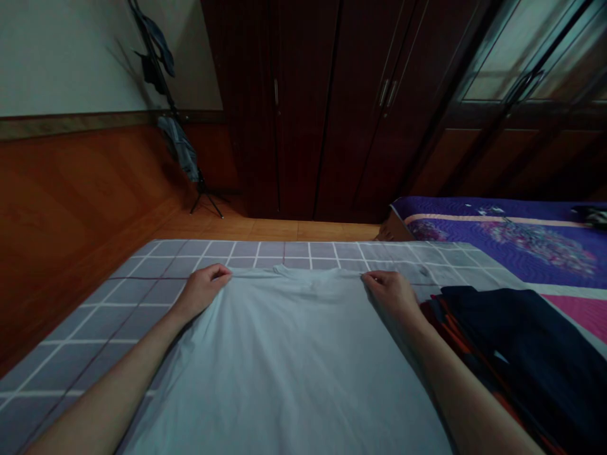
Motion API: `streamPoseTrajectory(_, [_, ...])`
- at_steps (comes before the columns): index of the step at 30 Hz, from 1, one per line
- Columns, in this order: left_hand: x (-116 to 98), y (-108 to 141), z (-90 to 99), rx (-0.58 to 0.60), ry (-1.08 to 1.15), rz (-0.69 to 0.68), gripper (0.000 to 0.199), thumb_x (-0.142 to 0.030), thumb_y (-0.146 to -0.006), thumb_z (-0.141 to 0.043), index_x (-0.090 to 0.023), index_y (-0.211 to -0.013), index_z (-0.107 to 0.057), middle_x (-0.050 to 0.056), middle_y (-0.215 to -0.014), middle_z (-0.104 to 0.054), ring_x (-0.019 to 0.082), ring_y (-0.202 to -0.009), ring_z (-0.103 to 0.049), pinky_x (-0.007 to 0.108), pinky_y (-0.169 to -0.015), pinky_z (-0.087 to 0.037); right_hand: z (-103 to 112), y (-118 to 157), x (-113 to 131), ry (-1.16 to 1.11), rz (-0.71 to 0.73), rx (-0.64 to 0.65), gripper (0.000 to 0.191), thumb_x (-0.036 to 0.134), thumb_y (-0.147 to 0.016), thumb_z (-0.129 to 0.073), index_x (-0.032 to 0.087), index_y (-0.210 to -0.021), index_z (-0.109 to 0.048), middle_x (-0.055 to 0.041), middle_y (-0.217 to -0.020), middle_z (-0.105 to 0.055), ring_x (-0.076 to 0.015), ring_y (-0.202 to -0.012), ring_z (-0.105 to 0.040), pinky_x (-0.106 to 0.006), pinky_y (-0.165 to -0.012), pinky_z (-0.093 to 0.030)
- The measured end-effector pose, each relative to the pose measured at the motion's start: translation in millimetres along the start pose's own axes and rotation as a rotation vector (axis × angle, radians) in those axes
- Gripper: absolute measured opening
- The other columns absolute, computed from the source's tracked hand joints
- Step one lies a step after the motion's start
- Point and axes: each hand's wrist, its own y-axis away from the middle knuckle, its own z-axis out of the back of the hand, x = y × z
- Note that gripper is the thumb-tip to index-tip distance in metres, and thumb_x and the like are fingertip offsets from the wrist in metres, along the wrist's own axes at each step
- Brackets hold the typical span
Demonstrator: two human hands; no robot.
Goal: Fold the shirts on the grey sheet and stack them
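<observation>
A pale, whitish shirt [294, 354] lies spread over a grey checked sheet [109, 335], its neckline at the far edge and its lower part running out of view at the bottom. My left hand [203, 289] pinches the shirt's far left corner between thumb and fingers. At the far right corner, my right hand [389, 292] grips the fabric in the same way. The cloth is stretched between both hands, with soft creases down its front.
Folded dark clothes [521, 354], with some orange-red ones beneath, are stacked right of my right forearm. Beyond stand a dark wooden wardrobe [303, 114], a coat stand [164, 82] at the back left, and a purple floral bed cover [512, 240] at the right.
</observation>
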Motion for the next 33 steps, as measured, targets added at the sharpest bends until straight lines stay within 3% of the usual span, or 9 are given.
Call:
streamPoseTrajectory(3, [-15.0, 8.1, -2.2, -0.081, -0.259, -0.123, 0.026, -0.037, -0.082, -0.049, -0.019, -0.093, -0.065, 0.005, -0.098, -0.068, 0.023, -0.09, -0.063, 0.035, -0.082, -0.047, 7.9, 5.7, 9.5, 0.175, -0.047, 0.011, 0.034, 0.038, -0.083, -0.051, 0.017, -0.097, -0.074, -0.0156, -0.085, -0.071, -0.0346, -0.084, -0.066, -0.041, -0.069, -0.046])
streamPoseTrajectory(6, [-39.4, 24.1, -5.3, -0.116, -0.386, -0.357, 0.029, -0.033, -0.089, -0.043, -0.019, -0.106, -0.063, 0.008, -0.115, -0.063, 0.023, -0.108, -0.057, 0.038, -0.096, -0.043, 21.4, 16.5, 30.5, 0.415, 0.101, -0.015, 0.038, 0.035, -0.085, -0.05, 0.015, -0.114, -0.066, -0.0167, -0.1, -0.068, -0.0339, -0.092, -0.064, -0.044, -0.077, -0.047])
streamPoseTrajectory(10, [-61.1, 44.3, -24.3, 0.136, -0.5, -0.576, 0.039, -0.038, -0.096, -0.036, -0.021, -0.126, -0.056, 0.007, -0.139, -0.05, 0.023, -0.13, -0.04, 0.041, -0.109, -0.031, 19.9, 37.7, 59.8, 0.397, 0.491, -0.005, 0.046, 0.038, -0.088, -0.049, 0.015, -0.127, -0.056, -0.0153, -0.129, -0.056, -0.0304, -0.117, -0.052, -0.044, -0.097, -0.041])
streamPoseTrajectory(14, [-55.3, 50.5, -42.8, 0.339, -0.62, -0.516, 0.06, -0.055, -0.093, -0.035, -0.026, -0.145, -0.03, 0.006, -0.152, -0.03, 0.029, -0.141, -0.02, 0.051, -0.113, -0.019, -13.3, 56.9, 66.5, 0.374, 0.597, 0.164, 0.052, 0.045, -0.091, -0.047, 0.015, -0.133, -0.05, -0.0155, -0.142, -0.044, -0.0328, -0.13, -0.039, -0.048, -0.105, -0.033])
streamPoseTrajectory(18, [-48.0, 47.4, -44.5, 0.395, -0.642, -0.487, 0.066, -0.061, -0.091, -0.032, -0.031, -0.148, -0.02, 0.004, -0.155, -0.02, 0.03, -0.143, -0.011, 0.053, -0.114, -0.013, -39.0, 59.3, 55.6, 0.395, 0.582, 0.163, 0.061, 0.052, -0.091, -0.043, 0.018, -0.141, -0.041, -0.0149, -0.148, -0.034, -0.0348, -0.136, -0.029, -0.053, -0.108, -0.024])
streamPoseTrajectory(22, [-49.5, 44.7, -40.9, 0.393, -0.636, -0.457, 0.069, -0.065, -0.09, -0.031, -0.028, -0.148, -0.021, 0.005, -0.155, -0.021, 0.031, -0.143, -0.011, 0.053, -0.114, -0.013, -38.7, 45.3, 42.5, 0.464, 0.497, 0.114, 0.064, 0.059, -0.09, -0.038, 0.02, -0.141, -0.04, -0.0152, -0.149, -0.033, -0.0378, -0.136, -0.027, -0.055, -0.107, -0.024])
streamPoseTrajectory(26, [-55.3, 48.2, -37.8, 0.37, -0.631, -0.461, 0.069, -0.064, -0.09, -0.03, -0.028, -0.148, -0.022, 0.005, -0.155, -0.02, 0.029, -0.143, -0.011, 0.051, -0.115, -0.011, -29.6, 40.9, 38.5, 0.531, 0.369, 0.063, 0.07, 0.059, -0.09, -0.038, 0.014, -0.143, -0.038, -0.0192, -0.148, -0.033, -0.0405, -0.135, -0.028, -0.054, -0.106, -0.026])
streamPoseTrajectory(31, [-46.2, 43.5, -35.4, 0.401, -0.654, -0.473, 0.065, -0.063, -0.091, -0.029, -0.032, -0.148, -0.02, 0.0, -0.155, -0.018, 0.027, -0.143, -0.011, 0.051, -0.115, -0.01, -29.9, 46.0, 36.3, 0.524, 0.463, 0.112, 0.069, 0.062, -0.09, -0.034, 0.018, -0.143, -0.036, -0.0146, -0.151, -0.03, -0.036, -0.137, -0.025, -0.052, -0.109, -0.022])
streamPoseTrajectory(33, [-34.6, 36.2, -32.3, 0.377, -0.679, -0.408, 0.064, -0.061, -0.093, -0.027, -0.028, -0.148, -0.022, 0.002, -0.154, -0.02, 0.027, -0.143, -0.014, 0.052, -0.114, -0.011, -30.7, 41.4, 29.1, 0.527, 0.401, 0.127, 0.069, 0.061, -0.091, -0.032, 0.016, -0.144, -0.036, -0.0147, -0.149, -0.032, -0.0353, -0.137, -0.026, -0.052, -0.108, -0.022])
